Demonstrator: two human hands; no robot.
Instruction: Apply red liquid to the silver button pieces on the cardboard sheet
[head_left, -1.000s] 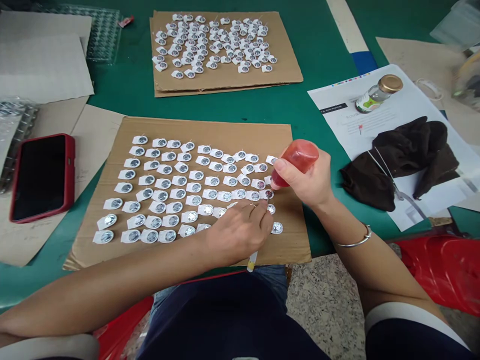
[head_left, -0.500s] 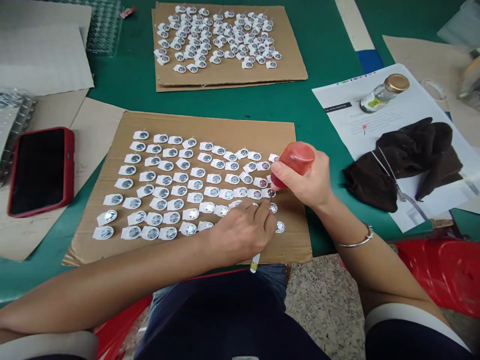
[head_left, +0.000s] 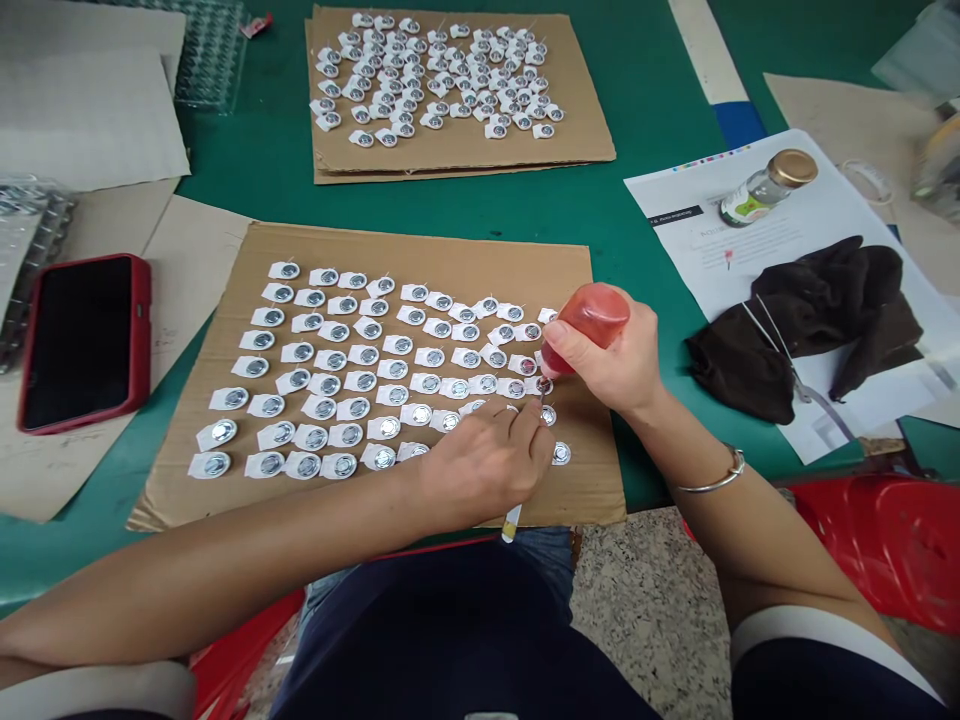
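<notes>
1. Surface: a green table [head_left: 450,208]; at its near side, a brown card [head_left: 480,264] bearing rows of white tags [head_left: 454,388].
2. Right hand [head_left: 636,345]: my grip is closed around the red bottle [head_left: 591,320], which is tilted, its base up, far and right, its narrow end down, near and left.
3. Left hand [head_left: 484,460]: my fingers are pinched closed on a thin stick [head_left: 511,522], its long axis running near to far, the far tip leaning right.
4. One tag [head_left: 532,385]: it lies on the right part of the card, near and left of my right hand, just far of my left fingertips. Bottle end and stick tip converge here; whether either touches it, I cannot tell.
</notes>
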